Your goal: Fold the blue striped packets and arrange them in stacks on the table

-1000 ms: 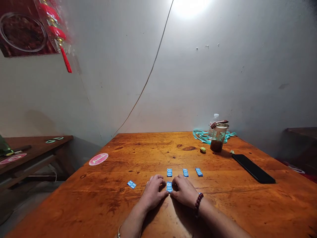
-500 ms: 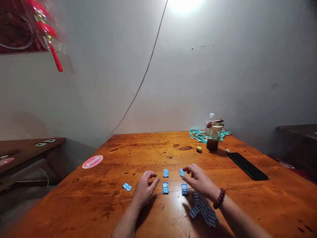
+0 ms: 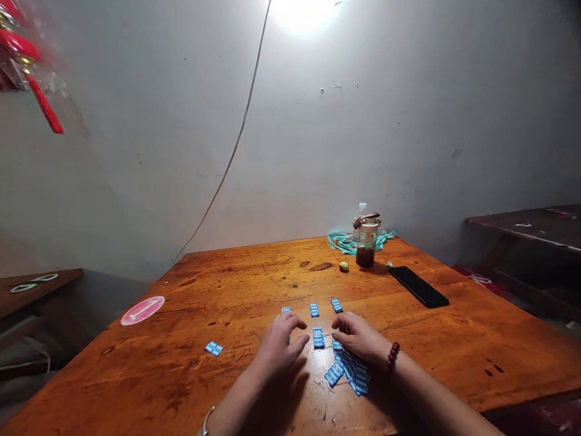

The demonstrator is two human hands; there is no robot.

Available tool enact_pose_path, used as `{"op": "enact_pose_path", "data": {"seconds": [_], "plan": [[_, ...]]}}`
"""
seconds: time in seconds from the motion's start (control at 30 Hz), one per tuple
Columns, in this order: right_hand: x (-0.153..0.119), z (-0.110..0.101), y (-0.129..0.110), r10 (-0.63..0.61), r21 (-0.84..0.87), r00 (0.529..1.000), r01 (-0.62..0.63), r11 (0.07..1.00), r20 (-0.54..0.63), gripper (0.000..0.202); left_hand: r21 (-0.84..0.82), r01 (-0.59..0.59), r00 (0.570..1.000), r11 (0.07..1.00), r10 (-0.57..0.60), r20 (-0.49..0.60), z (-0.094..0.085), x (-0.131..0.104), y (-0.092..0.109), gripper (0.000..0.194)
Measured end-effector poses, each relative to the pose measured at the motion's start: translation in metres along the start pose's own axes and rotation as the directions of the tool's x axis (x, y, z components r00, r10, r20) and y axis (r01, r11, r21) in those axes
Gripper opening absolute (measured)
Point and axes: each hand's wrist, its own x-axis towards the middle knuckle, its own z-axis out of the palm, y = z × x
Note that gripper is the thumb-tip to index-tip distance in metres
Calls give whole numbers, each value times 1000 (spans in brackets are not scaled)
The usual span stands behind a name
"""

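"One view, from the head: where is the blue-and-white stack (image 3: 318,338)?"

"Between the left hand (image 3: 280,340) and the right hand (image 3: 359,336), closer to the near edge of the table (image 3: 245,272) than to the far edge."

"And the fingers?"

"On both hands they are curved, with the thumb apart; I see nothing pinched."

"How would it handle?"

"I judge it light and rather stiff, perhaps slippery. Its two long sides seem the best hold."

"Any writing?"

"A white '1' on the pink disc (image 3: 142,310), by the left edge. The bottle strap (image 3: 367,220) I cannot read."
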Motion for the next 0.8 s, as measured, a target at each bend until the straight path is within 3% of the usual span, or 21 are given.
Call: {"op": "enact_pose_path", "data": {"seconds": [0.1,0.2,0.4,0.5,0.67,0.73,0.8], "plan": [[17,6,-8,13,26,999,-11,1000,-42,15,105,-5,990,994,-10,143,20,13,-5,33],[24,8,-6,32,85,992,-21,996,-124,16,160,-63,977,985,28,209,33,24,-7,49],[19,8,15,86,353,989,-37,935,-124,17,200,-41,975,979,-5,223,37,29,-4,21],[19,6,20,88,371,991,-43,928,-105,18,197,-17,968,980,-34,250,36,29,-3,22],[6,-6,16,-31,239,999,23,971,30,18,133,-10,987,991,-12,160,30,27,1,41],[-4,-10,11,-111,98,990,103,990,82,20,97,-10,990,995,-4,142,29,22,6,32],[-11,-11,6,-140,-16,986,142,990,85,20,90,-23,979,996,5,204,33,15,13,20]]}}
